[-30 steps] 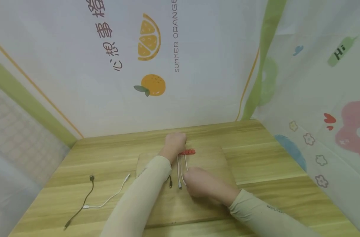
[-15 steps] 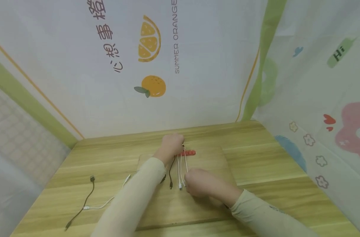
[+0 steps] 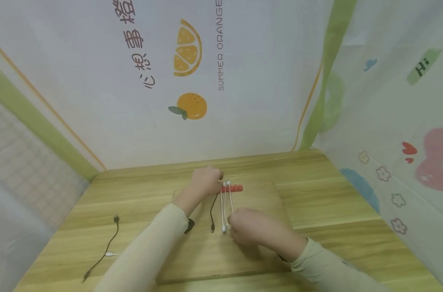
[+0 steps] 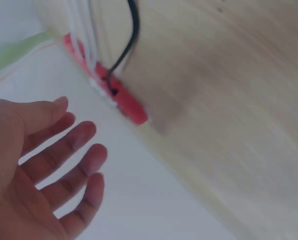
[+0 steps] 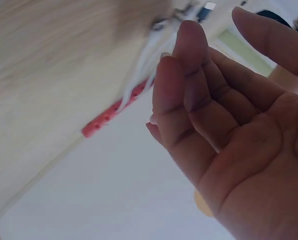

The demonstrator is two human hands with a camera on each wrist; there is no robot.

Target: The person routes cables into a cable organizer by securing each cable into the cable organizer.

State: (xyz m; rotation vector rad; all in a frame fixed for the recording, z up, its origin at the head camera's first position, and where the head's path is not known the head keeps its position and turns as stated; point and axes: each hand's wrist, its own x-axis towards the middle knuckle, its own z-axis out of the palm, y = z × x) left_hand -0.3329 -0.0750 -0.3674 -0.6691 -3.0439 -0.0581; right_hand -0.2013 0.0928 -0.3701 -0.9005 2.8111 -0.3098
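Observation:
A red cable holder (image 3: 236, 188) lies near the back of a wooden board, with several white cables (image 3: 222, 209) and one black cable (image 3: 212, 213) running from it toward the front. Just left of the holder is my left hand (image 3: 206, 179); in the left wrist view this hand (image 4: 44, 165) has its fingers spread and loosely bent, holding nothing, apart from the red strip (image 4: 131, 106). My right hand (image 3: 252, 229) is beside the front ends of the white cables. In the right wrist view its fingers (image 5: 188, 95) are lightly bent, the thumb stands apart, and no cable is gripped.
On the table (image 3: 75, 227) left of the board (image 3: 257, 259) lie another black cable (image 3: 110, 241) and a white cable (image 3: 112, 254), the latter partly behind my left sleeve. A small black item (image 3: 189, 226) shows beside that sleeve. Printed curtains (image 3: 250, 101) stand behind and to the right.
My left hand has moved left off the holder, uncovering its left part and the cables' back ends. The left forearm now covers more of the loose white cable. My right hand has barely moved.

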